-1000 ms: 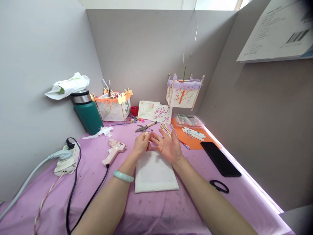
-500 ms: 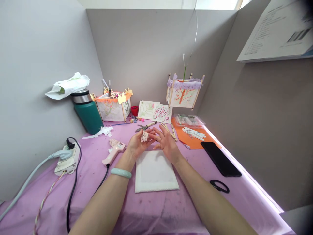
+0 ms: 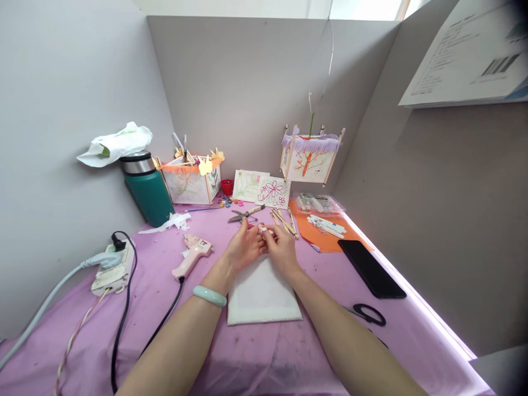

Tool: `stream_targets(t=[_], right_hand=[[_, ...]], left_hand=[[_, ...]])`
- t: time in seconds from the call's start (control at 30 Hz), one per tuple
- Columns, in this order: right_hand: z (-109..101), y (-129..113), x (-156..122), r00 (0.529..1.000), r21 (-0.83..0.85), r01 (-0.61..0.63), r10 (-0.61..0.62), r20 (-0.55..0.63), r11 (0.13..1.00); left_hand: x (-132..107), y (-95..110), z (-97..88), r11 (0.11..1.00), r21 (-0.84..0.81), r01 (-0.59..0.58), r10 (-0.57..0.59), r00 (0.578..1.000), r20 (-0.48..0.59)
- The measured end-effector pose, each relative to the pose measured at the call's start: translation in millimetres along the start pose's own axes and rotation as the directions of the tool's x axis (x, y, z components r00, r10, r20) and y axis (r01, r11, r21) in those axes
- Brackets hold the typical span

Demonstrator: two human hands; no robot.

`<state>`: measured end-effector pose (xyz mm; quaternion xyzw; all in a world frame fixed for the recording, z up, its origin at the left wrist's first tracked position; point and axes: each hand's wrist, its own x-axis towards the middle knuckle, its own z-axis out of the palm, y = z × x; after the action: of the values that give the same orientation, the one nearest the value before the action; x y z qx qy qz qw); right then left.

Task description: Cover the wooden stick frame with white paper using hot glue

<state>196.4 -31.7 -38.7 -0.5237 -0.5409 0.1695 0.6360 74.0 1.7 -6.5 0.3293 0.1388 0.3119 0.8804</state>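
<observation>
My left hand [image 3: 244, 248] and my right hand [image 3: 282, 247] meet fingertip to fingertip over the far edge of a white square sheet [image 3: 261, 300] on the purple tablecloth. Between the fingertips sits a small pale crumpled bit [image 3: 262, 227], pinched by both hands; I cannot make out what it is. A pale green bangle [image 3: 209, 296] circles my left wrist. Just beyond the hands lie metal snips [image 3: 244, 214] and several wooden sticks [image 3: 284, 220].
A pink glue gun [image 3: 192, 254] lies left of the hands, its black cord running to a power strip [image 3: 112, 266]. A green flask [image 3: 147, 187] stands at the back left. Two paper lanterns [image 3: 191, 179] [image 3: 309, 154], painted cards, orange paper [image 3: 325, 236], a black phone [image 3: 370, 268] and black scissors [image 3: 370, 314] are around.
My right hand was open with spread fingers; it has closed in against the left hand. The small pale bit, held by the left fingers, is now pinched between both hands.
</observation>
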Motion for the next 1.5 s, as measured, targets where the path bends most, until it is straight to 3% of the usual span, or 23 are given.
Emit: stream_targets(t=[0.1,0.23,0.47,0.57,0.73,0.83,0.93,1.1,1.23,1.43,1.5], right_hand=[[-4.4,8.3,6.7,0.996,0.037,-0.073,0.075,-0.052,0.997],[-3.9,10.5,7.8,0.996,0.001,-0.084,0.084,0.016,0.996],[-1.6,-8.8,0.3,0.981,-0.1,0.077,-0.057,0.186,0.992],[-0.8,-12.7,-1.6,0.967,-0.098,0.157,-0.133,0.218,0.983],[-4.4,-7.0,2.2,0.996,0.042,-0.069,0.067,0.053,0.997],[-5.5,-6.0,2.3,1.0,-0.059,0.001,0.0,0.023,0.998],[-0.7,-8.8,-2.5,0.995,-0.106,0.078,-0.072,0.065,0.991],[6.3,-8.1,-4.9,0.971,0.091,-0.133,0.111,0.212,0.987],[0.7,-0.6,2.7,0.967,0.15,-0.201,0.172,0.186,0.968],[0.6,-1.0,0.0,0.982,-0.138,0.012,0.014,0.186,0.99],[3.3,-3.3,-2.8,0.975,-0.174,0.013,0.026,0.22,0.985]], left_hand=[[-1.6,0.6,1.8,1.0,-0.012,0.007,-0.007,0.999,0.048],[-0.5,-3.6,5.9,0.991,0.132,0.021,-0.017,0.999,-0.031],[1.9,-7.2,5.9,0.968,0.251,-0.006,0.046,0.987,-0.154],[2.1,-2.3,2.7,0.975,0.223,-0.014,0.046,0.989,-0.14],[0.2,5.7,-0.8,0.995,0.019,-0.098,0.098,0.995,-0.003],[-1.2,8.8,-3.8,0.986,-0.11,-0.125,0.126,0.992,-0.003],[-1.6,10.4,-7.3,0.981,-0.134,-0.137,0.134,0.99,-0.034],[0.3,12.7,-9.5,0.957,-0.166,-0.237,0.214,0.966,-0.145],[1.0,14.0,-9.7,0.95,-0.193,-0.244,0.229,0.968,-0.101],[-0.6,12.4,-9.4,0.962,-0.093,-0.256,0.247,0.964,-0.093],[-0.7,10.3,-7.7,0.97,-0.003,-0.244,0.244,0.968,-0.061]])
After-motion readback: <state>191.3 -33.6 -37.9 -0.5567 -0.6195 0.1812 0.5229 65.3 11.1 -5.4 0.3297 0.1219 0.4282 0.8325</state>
